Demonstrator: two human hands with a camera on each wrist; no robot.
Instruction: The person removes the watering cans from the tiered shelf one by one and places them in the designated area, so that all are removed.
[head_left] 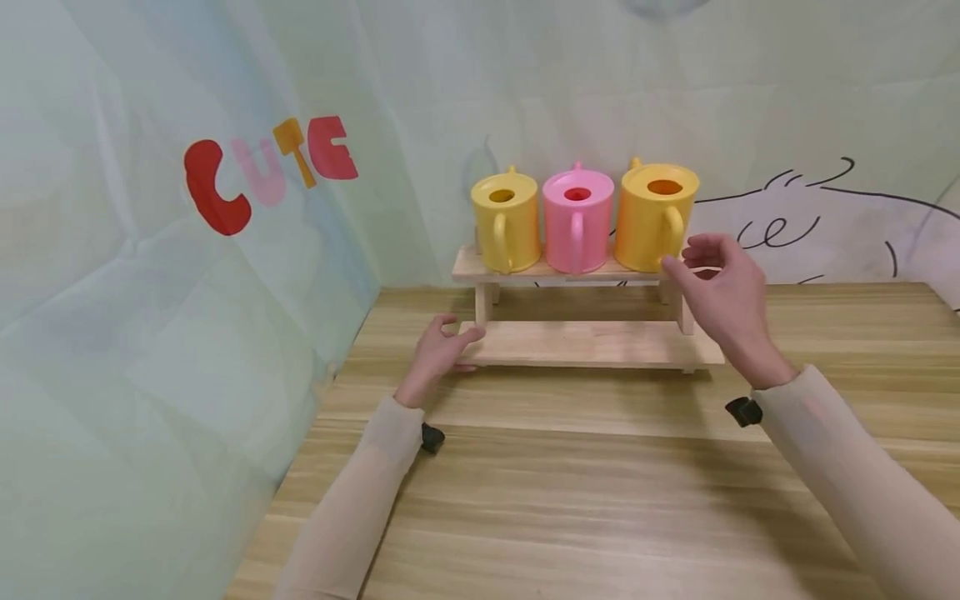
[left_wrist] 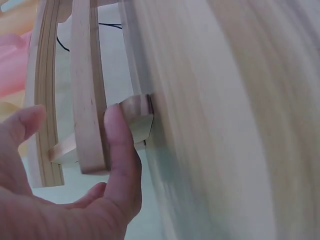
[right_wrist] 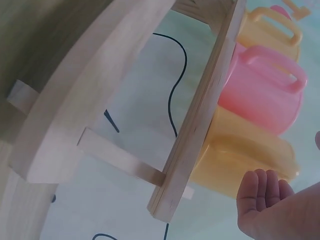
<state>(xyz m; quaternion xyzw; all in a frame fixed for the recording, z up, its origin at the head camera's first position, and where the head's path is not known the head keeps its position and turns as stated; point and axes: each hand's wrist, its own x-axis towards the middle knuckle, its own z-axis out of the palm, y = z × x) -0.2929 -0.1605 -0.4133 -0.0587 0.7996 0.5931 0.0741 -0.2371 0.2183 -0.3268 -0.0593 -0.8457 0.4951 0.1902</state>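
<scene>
A two-tier wooden rack (head_left: 592,343) stands on the table. Its upper board bears a pale yellow mug (head_left: 517,237), a pink mug (head_left: 558,237) and a deeper yellow mug (head_left: 637,225). Each mug has handles at front and back and a round hole in its top. My left hand (head_left: 435,354) holds the left end of the lower board, with a finger (left_wrist: 119,150) beneath it and the thumb on the upper side. Beside the right yellow mug is my right hand (head_left: 727,287), fingers loosely bent and holding nothing; whether it touches the mug I cannot tell.
A pale printed curtain (head_left: 247,350) hangs along the left side and behind the rack, with coloured letters on it. The wood-grain table (head_left: 585,500) extends in front of the rack. Dark wrist devices (head_left: 744,411) sit by both sleeves.
</scene>
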